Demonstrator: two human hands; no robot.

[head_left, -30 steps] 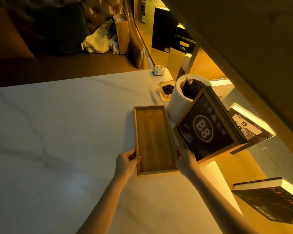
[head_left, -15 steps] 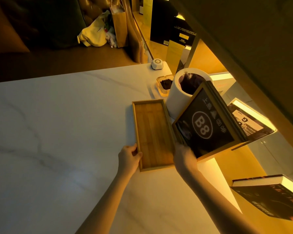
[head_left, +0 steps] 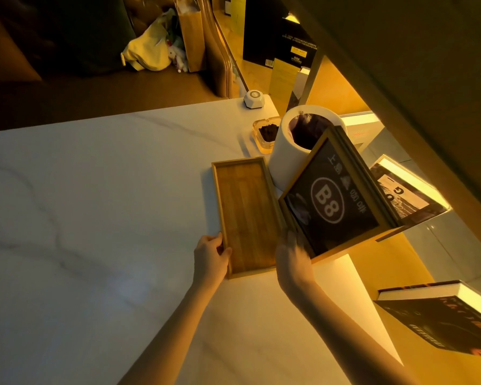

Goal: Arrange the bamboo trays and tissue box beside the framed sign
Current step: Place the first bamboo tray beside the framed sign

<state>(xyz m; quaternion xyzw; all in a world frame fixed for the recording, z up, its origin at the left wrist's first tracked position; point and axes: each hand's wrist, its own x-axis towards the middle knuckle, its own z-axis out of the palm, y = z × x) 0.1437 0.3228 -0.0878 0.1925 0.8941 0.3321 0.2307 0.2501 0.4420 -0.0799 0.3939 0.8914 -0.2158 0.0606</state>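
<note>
— Where does the long, shallow rectangular bamboo tray (head_left: 247,215) lie?

— Flat on the white marble-patterned table (head_left: 95,218), its long side running away from the person. Its right edge is just beside the dark framed sign with a wooden border and a white "B8" in a circle (head_left: 331,198); whether the two touch I cannot tell.

— And the hands?

— The left hand (head_left: 211,257) sits at the tray's near left corner, fingers loosely curled against the outer rim, thumb resting on top of the edge. It looks like a light hold on the rim rather than a tight grasp.

— The right one?

— The right hand (head_left: 292,257) is at the near right corner, where tray and sign meet. Its fingers are blurred and reach up along the sign's lower frame. I cannot tell whether it grips the tray, the frame, or merely rests there.

— How does the sign stand?

— Tilted, leaning back, with a white cylindrical bin lined with a dark bag (head_left: 295,151) right behind it. A small amber glass ashtray holding dark grounds (head_left: 265,133) lies beside the bin, and a little white hexagonal call button (head_left: 253,99) sits at the table's far corner.

— Any tissue box?

— I cannot make one out.
</note>
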